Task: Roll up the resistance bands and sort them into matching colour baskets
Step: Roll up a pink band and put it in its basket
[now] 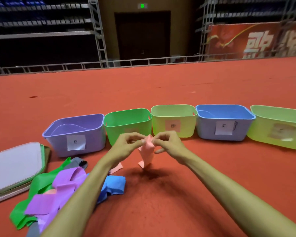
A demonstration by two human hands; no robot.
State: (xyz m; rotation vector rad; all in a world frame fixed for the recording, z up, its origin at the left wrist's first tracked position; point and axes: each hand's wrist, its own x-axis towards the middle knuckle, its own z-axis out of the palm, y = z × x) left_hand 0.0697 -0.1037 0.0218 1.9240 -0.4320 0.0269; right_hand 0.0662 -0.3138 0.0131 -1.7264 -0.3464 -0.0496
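- Both hands are up in the middle. The left hand [126,142] and right hand [167,142] sit close together, fingers curled, each pinching the top end of the pink band [146,154].
- The band hangs straight down from that pinch, long axis vertical, with its tail near the red floor [178,194]. I cannot tell if it touches.
- So the roll likely has to travel downward from the fingertips along the hanging length.
- Five baskets line up beyond the hands, and none is pink. The yellow-green basket [161,129] carries a pink label, so it looks like the target.
- That basket sits just past the right hand, which is the nearer one. The green basket [113,127] lies behind the left.
- The purple basket [58,142] and blue basket [207,130] flank them.
- The purple band [65,183], green band [39,183] and blue band [113,185] wait loose, low left.
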